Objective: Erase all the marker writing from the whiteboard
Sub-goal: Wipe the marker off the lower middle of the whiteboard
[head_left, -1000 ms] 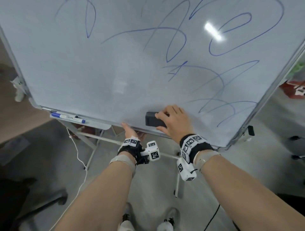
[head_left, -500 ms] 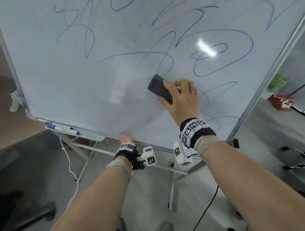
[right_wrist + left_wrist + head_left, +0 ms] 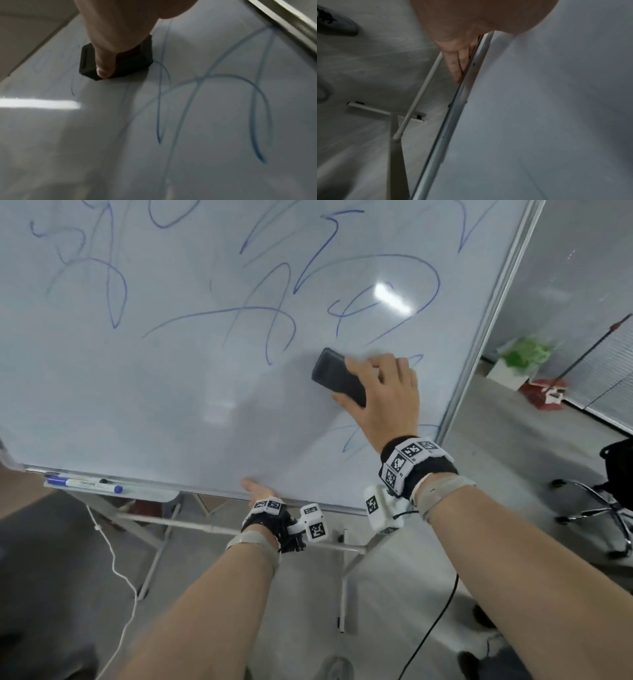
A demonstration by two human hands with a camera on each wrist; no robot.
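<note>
The right hand (image 3: 383, 395) lies on the whiteboard (image 3: 171, 405) with the eraser (image 3: 337, 376) under its fingers, flat against the board and jutting out to the hand's left. Marker writing (image 3: 274, 313) lies above and to the left of this hand; more strokes sit just below it, near its wrist, and others beyond its fingers toward the board's right frame edge. The left hand (image 3: 255, 489) is well below and left of the right hand, at the board's bottom edge, its fingers (image 3: 457, 63) behind the frame. Farther left of that hand, a marker pen (image 3: 84, 484) lies on the tray (image 3: 150, 496) under the bottom edge. The stand's legs (image 3: 154, 553) are below both hands, on the floor (image 3: 68, 577).
</note>
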